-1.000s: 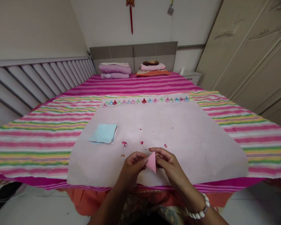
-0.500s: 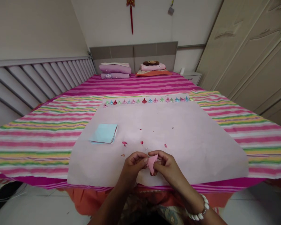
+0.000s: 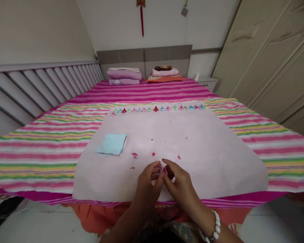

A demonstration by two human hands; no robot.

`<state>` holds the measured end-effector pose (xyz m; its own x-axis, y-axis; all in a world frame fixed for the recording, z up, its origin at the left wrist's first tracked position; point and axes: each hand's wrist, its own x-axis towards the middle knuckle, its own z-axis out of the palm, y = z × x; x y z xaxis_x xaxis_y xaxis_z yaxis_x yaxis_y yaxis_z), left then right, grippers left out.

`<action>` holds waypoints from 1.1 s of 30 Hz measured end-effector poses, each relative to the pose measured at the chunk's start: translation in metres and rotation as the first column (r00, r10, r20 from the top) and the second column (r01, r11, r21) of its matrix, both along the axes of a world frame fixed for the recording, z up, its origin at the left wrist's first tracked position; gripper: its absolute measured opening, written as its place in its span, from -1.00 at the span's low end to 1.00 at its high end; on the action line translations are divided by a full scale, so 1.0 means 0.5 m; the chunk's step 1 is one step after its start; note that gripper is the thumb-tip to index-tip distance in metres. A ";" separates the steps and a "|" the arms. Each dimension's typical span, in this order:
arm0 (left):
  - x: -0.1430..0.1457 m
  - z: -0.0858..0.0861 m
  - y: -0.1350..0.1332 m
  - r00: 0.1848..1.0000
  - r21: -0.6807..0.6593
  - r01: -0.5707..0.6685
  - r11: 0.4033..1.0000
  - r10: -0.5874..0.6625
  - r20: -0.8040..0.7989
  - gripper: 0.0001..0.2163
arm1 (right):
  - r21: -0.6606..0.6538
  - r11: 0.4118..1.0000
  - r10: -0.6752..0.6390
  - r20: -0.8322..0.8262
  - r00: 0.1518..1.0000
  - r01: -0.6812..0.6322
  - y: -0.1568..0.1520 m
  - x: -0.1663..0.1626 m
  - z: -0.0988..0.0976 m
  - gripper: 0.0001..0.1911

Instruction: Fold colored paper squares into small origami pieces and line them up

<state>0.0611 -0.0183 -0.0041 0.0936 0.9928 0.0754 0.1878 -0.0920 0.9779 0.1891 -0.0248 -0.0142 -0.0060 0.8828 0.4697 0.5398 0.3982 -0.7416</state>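
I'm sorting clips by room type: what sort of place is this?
Most likely a bedroom: a magenta-striped fabric bedspread runs up to a wide grey-brown rectangular headboard, with a neat pile of folded purple bedding in front of it.

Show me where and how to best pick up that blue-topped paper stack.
Probably pinch the paper stack by its right edge, coming low from the right: it lies flat on the pale sheet, and its layered edges show on that side.

Hands [image 3: 147, 181] closer together; pink paper [image 3: 163, 170], earlier plain triangle, now mostly hidden.
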 end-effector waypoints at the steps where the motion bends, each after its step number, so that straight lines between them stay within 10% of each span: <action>1: -0.001 -0.003 0.000 0.999 0.039 -0.003 0.999 0.004 -0.035 -0.69 | -0.020 1.000 -0.007 -0.018 1.000 0.007 0.000 -0.001 0.000 -0.65; 9: 0.007 -0.013 0.005 0.982 0.224 -0.023 0.974 0.063 -0.176 -0.72 | 0.053 0.999 0.002 -0.057 0.998 0.001 0.002 -0.006 0.011 -0.81; 17: 0.003 0.002 0.008 0.914 0.133 0.073 0.988 -0.013 -0.405 -0.76 | 0.060 0.998 0.006 0.002 1.000 -0.006 0.001 -0.006 0.002 -0.75; 25: 0.003 0.008 0.014 0.990 -0.110 -0.005 0.994 0.020 0.142 -0.80 | -0.032 0.999 -0.037 -0.219 0.975 0.031 0.004 -0.006 0.009 -0.76; 33: -0.009 0.018 0.012 0.961 -0.105 0.036 0.994 -0.005 0.277 -0.84 | -0.320 0.911 -0.057 -0.724 0.688 -0.261 0.013 0.008 0.017 -0.87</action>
<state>0.0567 -0.0124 0.0048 0.1045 0.9945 -0.0066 -0.0918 0.0162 0.9956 0.1931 -0.0185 -0.0059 0.0833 0.9965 0.0092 -0.2349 0.0286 -0.9716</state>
